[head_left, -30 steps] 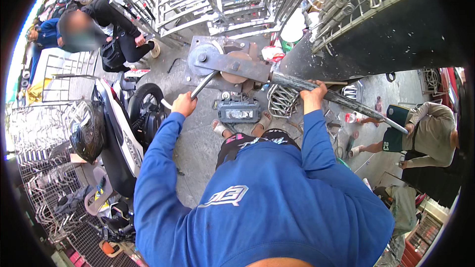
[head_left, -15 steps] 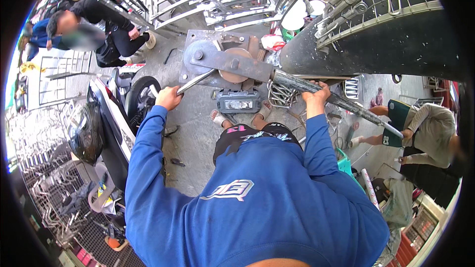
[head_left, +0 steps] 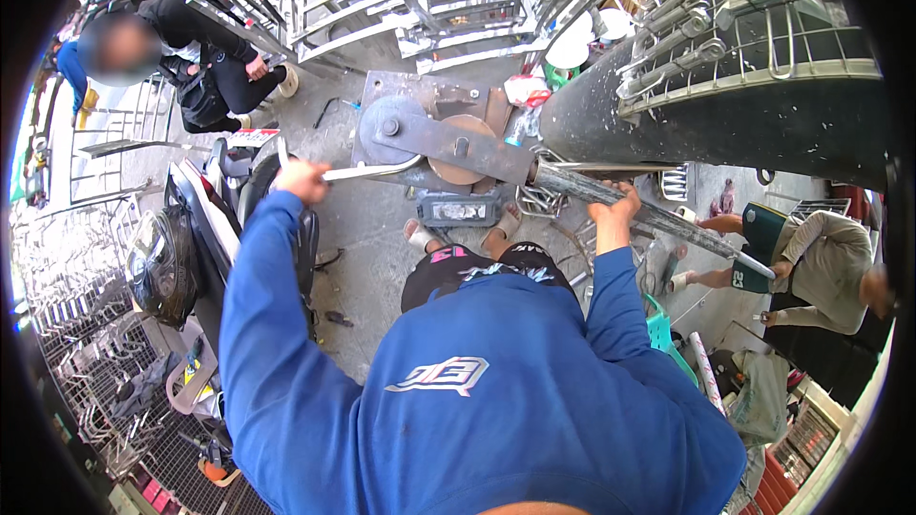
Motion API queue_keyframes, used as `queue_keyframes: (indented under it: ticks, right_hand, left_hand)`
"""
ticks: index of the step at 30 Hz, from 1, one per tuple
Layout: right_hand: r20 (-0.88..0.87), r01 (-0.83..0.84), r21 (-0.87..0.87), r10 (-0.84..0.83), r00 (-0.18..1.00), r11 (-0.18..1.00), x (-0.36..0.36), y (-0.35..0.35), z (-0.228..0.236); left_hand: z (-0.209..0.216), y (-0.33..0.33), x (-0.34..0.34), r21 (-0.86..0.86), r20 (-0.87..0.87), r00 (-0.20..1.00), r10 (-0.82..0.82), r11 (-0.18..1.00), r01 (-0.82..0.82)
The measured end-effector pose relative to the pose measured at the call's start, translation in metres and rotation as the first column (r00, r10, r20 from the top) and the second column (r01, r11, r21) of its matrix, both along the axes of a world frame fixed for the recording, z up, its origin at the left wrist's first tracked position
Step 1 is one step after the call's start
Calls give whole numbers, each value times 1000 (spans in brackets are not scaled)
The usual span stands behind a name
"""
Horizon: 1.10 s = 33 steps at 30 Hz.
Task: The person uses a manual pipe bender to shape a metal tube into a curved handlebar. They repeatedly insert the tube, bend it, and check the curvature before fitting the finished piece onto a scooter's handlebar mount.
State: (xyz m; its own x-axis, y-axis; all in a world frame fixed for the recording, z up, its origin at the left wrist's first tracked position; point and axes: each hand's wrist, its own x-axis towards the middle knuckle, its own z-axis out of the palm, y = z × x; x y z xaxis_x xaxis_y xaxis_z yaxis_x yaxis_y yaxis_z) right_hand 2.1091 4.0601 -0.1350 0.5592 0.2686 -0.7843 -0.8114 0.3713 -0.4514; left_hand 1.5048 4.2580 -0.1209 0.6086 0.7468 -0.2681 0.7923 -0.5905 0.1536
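Observation:
A manual bender with a dark flat arm (head_left: 491, 154) and two round metal wheels stands in front of me on a thick steel plate (head_left: 420, 91). My left hand (head_left: 303, 181) is closed around a bright metal rod (head_left: 372, 172), whose far end curves against the wheels. A short upturned end of the rod shows beyond my fist. My right hand (head_left: 614, 212) grips the bender's long worn pipe handle (head_left: 668, 219), which slants down to the right. A co-worker's hand (head_left: 782, 270) touches the handle's far end.
A grey case (head_left: 460, 210) lies beneath the bender by my feet. A motorcycle with a black helmet (head_left: 160, 272) stands left. Metal frames (head_left: 382, 0) fill the back, and a large black cylinder (head_left: 687, 119) is at right. Another person (head_left: 224, 76) crouches at far left.
My left hand has moved left with the rod, which lies flatter and shows its curve and upturned end. The handle and my right hand have dipped slightly.

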Motion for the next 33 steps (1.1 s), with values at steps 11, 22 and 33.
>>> queue_keyframes:
  ticks: [11, 22, 33]
  right_hand:
    - [3, 27, -121, -27, 1000, 992, 9, 9, -8]
    - [89, -34, -46, 38, 995, 998, 36, 13, -50]
    - [470, 8, -727, 489, 735, 687, -53, -8, 25]
  left_hand:
    - [56, 85, -1, 31, 8, 892, -451, 892, 451]
    - [26, 3, -51, -175, 162, 862, -480, 846, 504]
    - [146, -63, -44, -459, 567, 720, 400, 879, -127]
